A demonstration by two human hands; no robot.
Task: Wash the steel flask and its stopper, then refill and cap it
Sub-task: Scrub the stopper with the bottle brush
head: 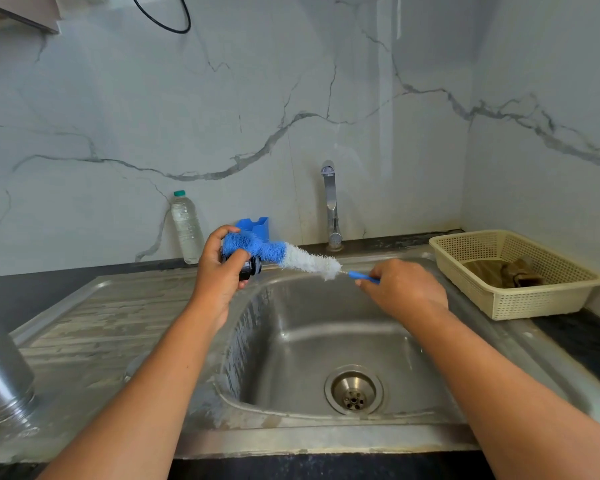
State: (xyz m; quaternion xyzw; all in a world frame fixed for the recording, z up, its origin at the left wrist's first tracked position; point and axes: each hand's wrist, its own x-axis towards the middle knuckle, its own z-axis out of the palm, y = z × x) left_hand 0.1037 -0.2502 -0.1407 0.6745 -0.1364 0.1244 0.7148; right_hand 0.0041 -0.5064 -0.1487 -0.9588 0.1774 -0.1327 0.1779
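Note:
My left hand (219, 268) grips the black flask stopper (249, 268) above the sink's left rim. A blue and white bottle brush (284, 255) lies across the stopper, its blue bristles pressed against it under my fingers. My right hand (402, 289) pinches the brush's blue handle (362, 277) over the basin. The steel flask (4, 372) stands mouth down on the draining board at the far left edge, partly cut off by the frame.
The steel sink (291, 341) has a drain (354, 391) at its middle and a tap (331, 206) behind, not running. A plastic water bottle (186, 226) and a blue holder (255, 226) stand by the wall. A cream basket (513, 275) holding a cloth sits on the right.

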